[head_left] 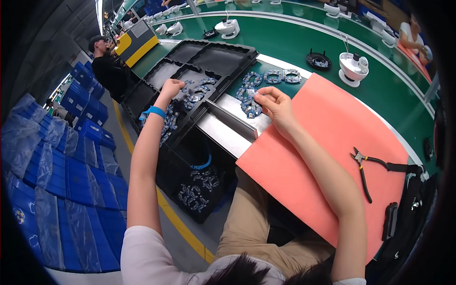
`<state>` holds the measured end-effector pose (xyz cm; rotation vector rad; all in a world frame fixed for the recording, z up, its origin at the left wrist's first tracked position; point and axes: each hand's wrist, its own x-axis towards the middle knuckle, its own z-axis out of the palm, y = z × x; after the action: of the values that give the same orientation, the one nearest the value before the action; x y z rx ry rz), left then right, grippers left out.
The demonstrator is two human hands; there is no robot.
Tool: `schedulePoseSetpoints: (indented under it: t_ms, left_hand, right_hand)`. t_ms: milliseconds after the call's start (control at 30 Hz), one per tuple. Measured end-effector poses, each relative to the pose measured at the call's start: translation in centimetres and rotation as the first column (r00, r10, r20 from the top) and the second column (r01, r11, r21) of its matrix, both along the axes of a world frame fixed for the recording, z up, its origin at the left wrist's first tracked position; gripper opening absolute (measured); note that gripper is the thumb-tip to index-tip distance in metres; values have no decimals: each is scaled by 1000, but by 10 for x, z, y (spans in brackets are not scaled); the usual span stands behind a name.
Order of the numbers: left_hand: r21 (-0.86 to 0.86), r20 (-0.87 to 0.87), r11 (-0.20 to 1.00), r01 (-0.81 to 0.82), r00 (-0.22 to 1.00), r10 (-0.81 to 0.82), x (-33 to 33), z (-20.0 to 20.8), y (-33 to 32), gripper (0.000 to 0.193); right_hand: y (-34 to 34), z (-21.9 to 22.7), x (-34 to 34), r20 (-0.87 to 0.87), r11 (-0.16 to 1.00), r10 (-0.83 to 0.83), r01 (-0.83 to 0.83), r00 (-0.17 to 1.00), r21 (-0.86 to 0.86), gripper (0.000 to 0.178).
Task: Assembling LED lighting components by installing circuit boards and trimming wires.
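My left hand reaches over a black compartment tray, wearing a blue wrist strap. Its thumb and fingers pinch together at the edge of a small blue circuit board. More ring-shaped circuit boards lie in the compartment beside it. Just right of the tray, my right hand has thumb and forefinger closed on a blue circuit board. Around that board, several curved boards rest on the metal edge and green belt.
A pink mat carries cutting pliers at the right. Beyond it a white rounded device and a black ring-shaped part stand on the green conveyor. Below the tray, a black bin holds loose pieces. Blue crates line the left; a person works beyond.
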<state>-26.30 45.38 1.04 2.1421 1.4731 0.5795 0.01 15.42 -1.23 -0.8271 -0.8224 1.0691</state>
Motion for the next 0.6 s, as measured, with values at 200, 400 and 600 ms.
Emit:
schedulePoseSetpoints:
  t_ms: [200,400,600]
  left_hand:
    - [270,68,937,220,967,-247,36,18,-92,25]
    - [-351,453,604,715,694,-559,74,52,-237,19]
    - [-152,489,858,492,791,-367,66,54,-198,14]
  right_hand:
    - [-7,6,-4,98,999,21,-25,995,42,19]
    - [-16,10,-15,179,989,82,-102,980,108,22]
    - [-12,11,-10,183,988,-34,6,983,152,15]
